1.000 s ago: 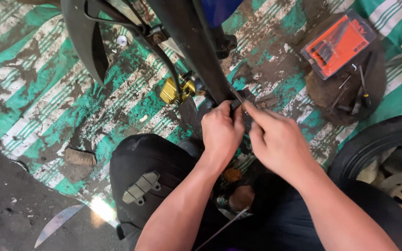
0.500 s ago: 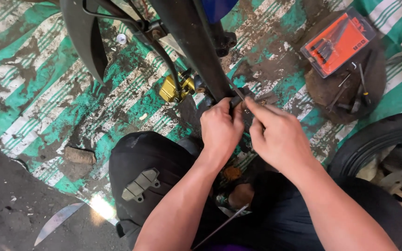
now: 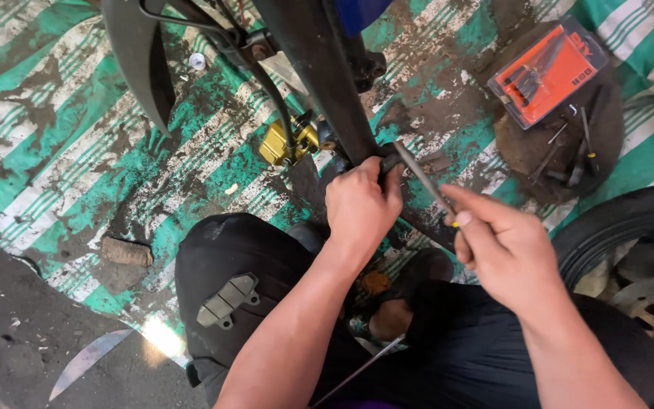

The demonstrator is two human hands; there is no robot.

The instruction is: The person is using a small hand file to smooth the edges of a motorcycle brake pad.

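Observation:
My left hand is closed around the lower end of a black motorcycle fork leg that slants down from the top. My right hand pinches a thin metal rod-like tool, whose tip reaches the fork end by my left fingers. A gold brake caliper hangs on a black hose just left of the fork. A grey brake pad rests on my left knee.
A green-and-white striped tarp, muddy, covers the floor. An orange tool case and loose hex keys lie at upper right. A motorcycle wheel with tyre is at the right edge. A black fender hangs upper left.
My right hand has drawn back to the right, away from the fork end, and the thin tool now shows between the hands. My left hand stays on the fork.

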